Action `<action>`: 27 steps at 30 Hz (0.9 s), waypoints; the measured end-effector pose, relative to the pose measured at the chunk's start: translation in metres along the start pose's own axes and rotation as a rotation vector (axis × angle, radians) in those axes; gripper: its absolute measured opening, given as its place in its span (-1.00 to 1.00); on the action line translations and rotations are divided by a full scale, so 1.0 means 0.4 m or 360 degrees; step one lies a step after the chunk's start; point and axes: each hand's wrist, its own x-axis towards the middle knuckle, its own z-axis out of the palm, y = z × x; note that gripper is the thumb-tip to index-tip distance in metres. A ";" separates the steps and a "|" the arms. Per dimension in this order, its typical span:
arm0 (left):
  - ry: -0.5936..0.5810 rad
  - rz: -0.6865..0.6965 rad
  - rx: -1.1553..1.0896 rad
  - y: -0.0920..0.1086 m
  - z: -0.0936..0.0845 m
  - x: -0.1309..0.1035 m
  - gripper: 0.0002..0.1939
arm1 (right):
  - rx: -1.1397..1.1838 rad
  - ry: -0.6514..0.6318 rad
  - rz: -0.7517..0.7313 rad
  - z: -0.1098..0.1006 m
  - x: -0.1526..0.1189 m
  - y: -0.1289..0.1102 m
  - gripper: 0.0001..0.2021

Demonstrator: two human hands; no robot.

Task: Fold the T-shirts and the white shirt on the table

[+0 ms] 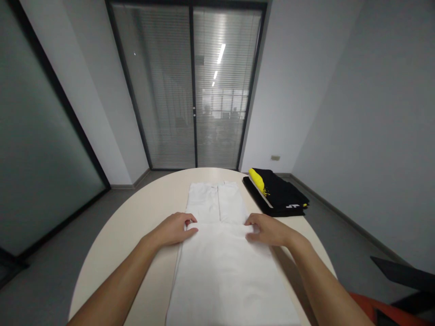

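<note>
White cloth (pixel 220 271) lies lengthwise on the pale round table (pixel 136 217), its far end close to the far rim and its near end running out of view. A crosswise edge (pixel 217 223) of the upper layer lies over the far section, where a lengthwise line (pixel 218 203) divides two panels. Shallow creases show in that section; the near layer looks smoother.

Left hand (pixel 170 231): at the left end of the crosswise edge, fingers curled, thumb and forefinger a little apart at the tips. Right hand (pixel 272 230): at the opposite end, similarly placed, thumb and forefinger also slightly apart. Whether either hand has fabric pinched cannot be told.

Handling, as judged: both ends of the edge should be held level and moved at the same rate, with light outward tension to keep the layer square. One side leading would skew the edge and bunch the fabric. Side borders are best matched layer to layer, and creases eased outward with flat fingers before pressing down. On the left, a lower layer shows slightly beyond the upper; alignment there merits checking.

A black pile (pixel 285 190) with a yellow patch (pixel 257 180) sits beyond the right hand, near the table's far right rim, apart from the cloth.
</note>
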 end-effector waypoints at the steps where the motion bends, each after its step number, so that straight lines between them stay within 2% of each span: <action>1: -0.0004 0.0019 0.0011 -0.002 0.002 0.001 -0.66 | 0.0003 0.0040 -0.0042 0.005 0.003 -0.001 -0.65; 6: 0.0111 0.0206 -0.0100 -0.007 0.007 0.005 -0.66 | 0.0158 0.0093 -0.0139 0.025 0.016 0.001 -0.81; 9: 0.0178 0.0302 -0.0236 -0.005 0.010 0.007 -0.63 | 0.0237 0.0139 -0.0148 0.024 0.017 -0.001 -0.81; 12: 0.0138 0.0286 -0.0307 -0.011 0.017 0.008 -0.56 | 0.0216 0.0186 -0.0087 0.021 0.016 -0.003 -0.72; 16: 0.0037 0.0201 -0.0336 -0.028 0.028 0.010 -0.54 | 0.0173 0.0069 0.0115 0.020 0.013 0.005 -0.72; 20: 0.0064 0.0169 -0.0467 -0.030 0.025 0.013 -0.57 | 0.0244 0.0081 0.0004 0.016 0.012 0.006 -0.84; 23: 0.0224 0.0176 -0.0518 -0.018 0.013 0.018 -0.65 | 0.0255 0.0318 -0.0100 0.014 0.023 -0.004 -0.80; 27: 0.0661 0.0088 -0.0497 -0.020 0.019 0.034 -0.72 | 0.0213 0.0748 -0.0152 0.037 0.054 0.004 -0.73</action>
